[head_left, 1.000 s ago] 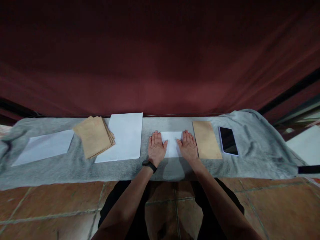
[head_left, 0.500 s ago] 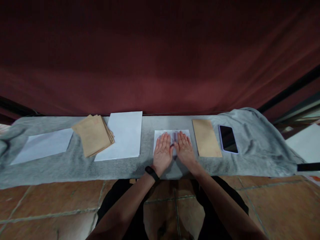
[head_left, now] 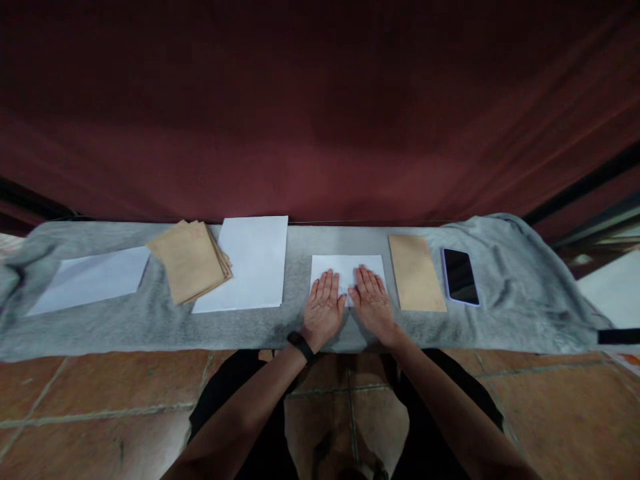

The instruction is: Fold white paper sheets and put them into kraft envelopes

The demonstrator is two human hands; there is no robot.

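A small white sheet of paper point(head_left: 349, 263), seemingly folded, lies flat in front of me on the grey cloth point(head_left: 260, 331). My left hand point(head_left: 324, 307) rests palm down on its left part, fingers stretched out. On the right part lies my right hand point(head_left: 371, 300), also flat, fingers pointing away from me. The palms cover the paper's near portion. Just right of the paper is a single brown envelope point(head_left: 417, 275). A stack of larger white sheets point(head_left: 255, 263) lies to the left, with several fanned brown envelopes point(head_left: 193, 263) overlapping its left side.
A phone point(head_left: 461, 277) in a lilac case lies right of the single envelope. Another white paper point(head_left: 93, 279) is at the far left. A dark red curtain point(head_left: 320, 160) hangs behind the cloth-covered surface. Tiled floor point(head_left: 120, 393) shows below its near edge.
Both hands have slid slightly toward me over the white paper, so more of its far part shows. The whole view has shifted a little.
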